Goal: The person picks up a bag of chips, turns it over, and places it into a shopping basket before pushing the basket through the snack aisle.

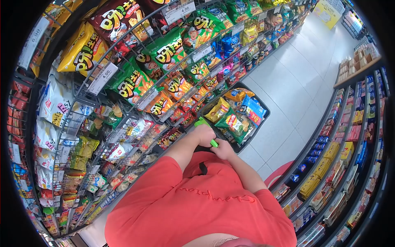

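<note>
My left hand [204,136] is wrapped round the bright green handle [200,122] of a dark shopping basket [266,117]. Close beside it, my right hand [223,149] is closed on the same handle, near the green end that shows between the hands. In the basket lie a green chip bag [233,125], a yellow snack bag [217,110], a blue snack bag [252,110] and an orange-yellow bag [239,94]. My fingers hide most of the handle's middle, and the basket's near side is partly behind my hands.
On the left, wire shelves hold chip bags [166,51] with price tags [102,78], reaching close to the basket. Shelves of boxed and packed snacks [329,151] curve along the right. A tiled floor [284,78] runs between them, and a yellow sign [328,14] stands far ahead.
</note>
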Demonstrator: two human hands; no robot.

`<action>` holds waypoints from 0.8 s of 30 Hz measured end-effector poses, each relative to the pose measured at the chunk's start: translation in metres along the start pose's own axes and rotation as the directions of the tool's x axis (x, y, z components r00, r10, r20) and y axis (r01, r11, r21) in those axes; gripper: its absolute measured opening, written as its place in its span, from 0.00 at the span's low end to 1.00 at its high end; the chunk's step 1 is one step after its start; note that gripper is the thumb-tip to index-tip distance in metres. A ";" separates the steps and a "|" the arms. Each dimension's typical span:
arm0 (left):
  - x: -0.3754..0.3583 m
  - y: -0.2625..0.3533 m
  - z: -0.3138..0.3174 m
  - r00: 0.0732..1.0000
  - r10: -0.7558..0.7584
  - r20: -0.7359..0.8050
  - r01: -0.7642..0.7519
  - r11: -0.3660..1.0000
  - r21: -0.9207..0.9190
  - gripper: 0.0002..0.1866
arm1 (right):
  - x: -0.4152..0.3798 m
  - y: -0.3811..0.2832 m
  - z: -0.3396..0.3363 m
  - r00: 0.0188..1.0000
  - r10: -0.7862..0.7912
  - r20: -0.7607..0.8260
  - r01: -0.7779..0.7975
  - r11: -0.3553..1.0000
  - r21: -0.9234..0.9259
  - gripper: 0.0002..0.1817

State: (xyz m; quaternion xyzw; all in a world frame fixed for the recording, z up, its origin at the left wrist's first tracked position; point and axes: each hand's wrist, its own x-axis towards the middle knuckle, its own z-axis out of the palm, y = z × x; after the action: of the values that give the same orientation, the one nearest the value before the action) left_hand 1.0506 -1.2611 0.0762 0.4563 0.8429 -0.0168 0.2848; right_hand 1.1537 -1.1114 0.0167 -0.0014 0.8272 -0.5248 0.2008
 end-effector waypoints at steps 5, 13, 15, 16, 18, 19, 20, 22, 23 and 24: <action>0.001 0.000 -0.001 1.000 -0.001 0.000 0.001 1.000 -0.001 0.14 | 0.001 0.003 0.000 1.000 -0.010 -0.006 0.010 1.000 0.018 0.20; 0.000 0.001 -0.003 1.000 0.016 0.003 -0.016 1.000 0.017 0.14 | 0.000 0.002 0.000 1.000 -0.011 -0.007 0.011 0.999 0.036 0.20; -0.001 0.003 -0.006 1.000 0.004 0.022 -0.004 1.000 0.018 0.14 | -0.001 0.000 -0.001 1.000 -0.004 -0.007 0.004 0.999 0.043 0.19; -0.001 0.004 -0.007 0.999 -0.008 0.040 0.007 1.000 0.020 0.13 | -0.001 -0.001 -0.002 1.000 0.001 -0.002 -0.001 0.999 0.040 0.19; -0.001 0.005 -0.008 0.999 -0.009 0.043 0.008 1.000 0.019 0.13 | -0.002 -0.001 -0.003 1.000 0.007 0.001 -0.007 0.999 0.035 0.20; -0.001 0.005 -0.008 0.999 -0.013 0.047 0.012 1.000 0.019 0.14 | -0.003 -0.002 -0.004 1.000 -0.004 -0.003 0.004 0.999 0.038 0.20; -0.001 0.005 -0.008 0.999 -0.012 0.046 0.011 1.000 0.019 0.14 | -0.003 -0.003 -0.005 1.000 -0.015 -0.007 0.015 0.999 0.041 0.20; -0.001 0.005 -0.007 0.999 -0.012 0.037 0.012 1.000 0.018 0.14 | -0.003 -0.004 -0.006 1.000 -0.001 0.009 0.001 1.000 0.026 0.20; -0.001 0.006 -0.007 0.999 -0.012 0.036 0.012 1.000 0.017 0.14 | -0.003 -0.004 -0.007 1.000 0.012 0.025 -0.012 1.000 0.012 0.20; -0.001 0.006 -0.007 0.999 -0.010 0.031 0.009 1.000 0.023 0.14 | -0.003 -0.004 -0.007 1.000 0.012 0.026 -0.012 1.000 0.011 0.20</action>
State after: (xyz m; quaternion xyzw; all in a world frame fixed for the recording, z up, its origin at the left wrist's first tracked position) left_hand 1.0522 -1.2564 0.0842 0.4553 0.8402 -0.0350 0.2926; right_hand 1.1531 -1.1064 0.0235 -0.0021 0.8216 -0.5282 0.2144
